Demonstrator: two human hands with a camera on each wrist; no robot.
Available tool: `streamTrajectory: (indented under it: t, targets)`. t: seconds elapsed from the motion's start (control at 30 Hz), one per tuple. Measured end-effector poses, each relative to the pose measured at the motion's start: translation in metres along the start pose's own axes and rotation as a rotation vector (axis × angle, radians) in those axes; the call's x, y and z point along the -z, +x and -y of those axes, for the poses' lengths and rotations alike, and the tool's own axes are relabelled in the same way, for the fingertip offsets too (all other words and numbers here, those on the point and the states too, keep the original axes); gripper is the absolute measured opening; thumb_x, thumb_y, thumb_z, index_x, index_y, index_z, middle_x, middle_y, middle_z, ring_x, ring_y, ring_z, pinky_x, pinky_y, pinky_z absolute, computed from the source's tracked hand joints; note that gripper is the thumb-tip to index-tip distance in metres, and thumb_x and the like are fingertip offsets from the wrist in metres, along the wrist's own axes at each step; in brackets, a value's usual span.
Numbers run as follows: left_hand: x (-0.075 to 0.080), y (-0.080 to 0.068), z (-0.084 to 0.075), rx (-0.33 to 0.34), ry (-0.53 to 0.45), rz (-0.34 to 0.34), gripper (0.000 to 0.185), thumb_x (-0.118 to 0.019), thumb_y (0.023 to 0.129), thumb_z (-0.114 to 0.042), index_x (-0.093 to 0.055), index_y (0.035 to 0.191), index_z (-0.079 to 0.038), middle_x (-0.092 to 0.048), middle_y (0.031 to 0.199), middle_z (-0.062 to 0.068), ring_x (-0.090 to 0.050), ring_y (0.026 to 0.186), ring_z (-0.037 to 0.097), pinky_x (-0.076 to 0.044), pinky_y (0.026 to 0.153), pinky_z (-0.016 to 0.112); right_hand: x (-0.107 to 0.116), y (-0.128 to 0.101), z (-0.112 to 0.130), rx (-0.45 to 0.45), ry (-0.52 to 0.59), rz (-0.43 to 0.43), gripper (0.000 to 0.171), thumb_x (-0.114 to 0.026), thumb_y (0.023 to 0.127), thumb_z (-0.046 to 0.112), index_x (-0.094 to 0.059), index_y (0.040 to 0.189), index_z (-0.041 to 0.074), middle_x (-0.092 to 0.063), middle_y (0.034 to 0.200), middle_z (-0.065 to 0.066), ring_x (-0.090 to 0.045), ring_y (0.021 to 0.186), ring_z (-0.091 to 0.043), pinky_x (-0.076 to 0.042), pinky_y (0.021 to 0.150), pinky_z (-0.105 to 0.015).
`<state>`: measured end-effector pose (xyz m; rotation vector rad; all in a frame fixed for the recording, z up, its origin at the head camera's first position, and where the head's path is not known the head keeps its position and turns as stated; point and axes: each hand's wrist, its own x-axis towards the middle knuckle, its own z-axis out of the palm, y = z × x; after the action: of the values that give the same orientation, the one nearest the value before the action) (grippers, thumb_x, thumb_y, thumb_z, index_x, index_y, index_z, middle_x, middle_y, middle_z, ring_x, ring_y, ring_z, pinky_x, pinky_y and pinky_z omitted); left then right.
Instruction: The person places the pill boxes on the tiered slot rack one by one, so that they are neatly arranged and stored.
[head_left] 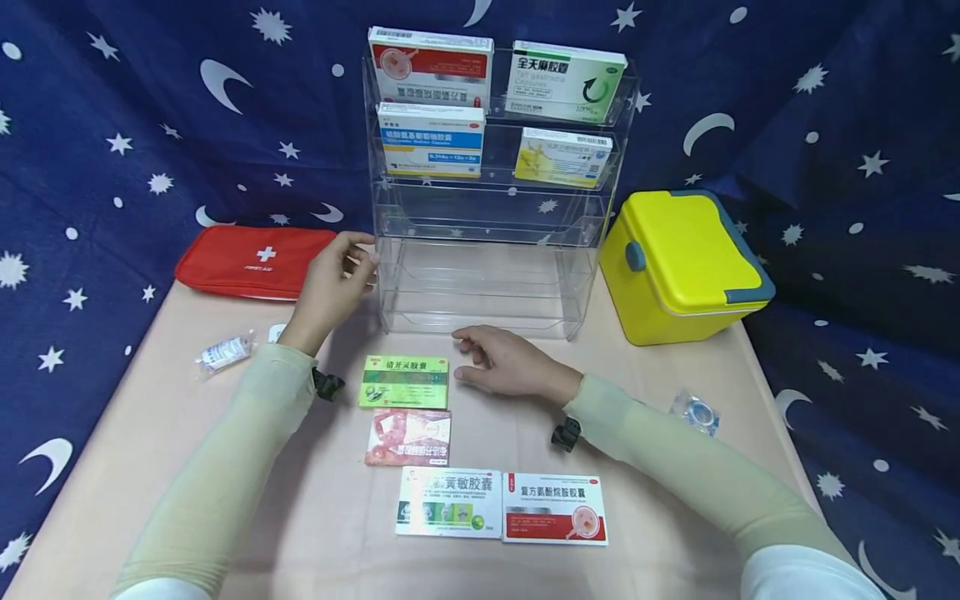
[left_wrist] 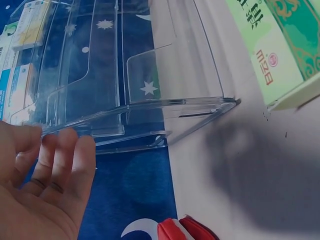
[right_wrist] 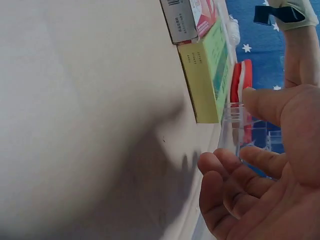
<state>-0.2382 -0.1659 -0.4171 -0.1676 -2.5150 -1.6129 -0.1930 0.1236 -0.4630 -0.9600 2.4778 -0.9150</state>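
A clear tiered display rack (head_left: 480, 304) stands at the back of the table. Beside its left side is my left hand (head_left: 333, 287), fingers loosely bent, fingertips at the panel edge; the left wrist view shows no clear grip on the panel. My right hand (head_left: 510, 362) hovers just in front of the rack's base, its fingers relaxed and holding nothing. Left of that hand lies a green medicine box (head_left: 403, 382), with a pink medicine box (head_left: 408, 437) below it. Nearer the front are a white-and-green medicine box (head_left: 448, 502) and a white-and-red medicine box (head_left: 555, 509), side by side.
Medicine boxes stand on the rack's upper tiers, among them a blue-and-white box (head_left: 431, 142) and a yellow-and-white box (head_left: 564, 158). A red first-aid pouch (head_left: 251, 262) lies left, a yellow cooler box (head_left: 682, 267) right. Small packets (head_left: 225, 353) lie near both sides.
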Motion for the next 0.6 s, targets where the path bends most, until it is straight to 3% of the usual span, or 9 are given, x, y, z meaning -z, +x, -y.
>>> streamTrajectory:
  t: [0.43,0.6]
  targets:
    - [0.001,0.0,-0.001,-0.001,0.013,-0.007,0.03,-0.065,0.101,-0.013,-0.059,0.129,-0.005,-0.06,0.096,0.013,-0.067,0.079,0.039,-0.058,0.06,0.022,-0.023,0.014,0.004,-0.001,-0.122,0.022,0.072,-0.07,0.095,0.044,-0.045,0.15,0.006,-0.059,0.12,-0.001,-0.055,0.097,-0.012,-0.049,0.085,-0.028]
    - [0.0,0.0,-0.001,-0.002,0.015,-0.003,0.03,-0.064,0.101,-0.012,-0.059,0.13,-0.006,-0.06,0.097,0.013,-0.065,0.078,0.033,-0.06,0.062,0.025,-0.03,0.017,0.005,0.002,-0.197,0.021,0.071,-0.069,0.094,0.05,-0.047,0.15,0.01,-0.057,0.126,0.0,-0.053,0.105,-0.01,-0.048,0.094,-0.029]
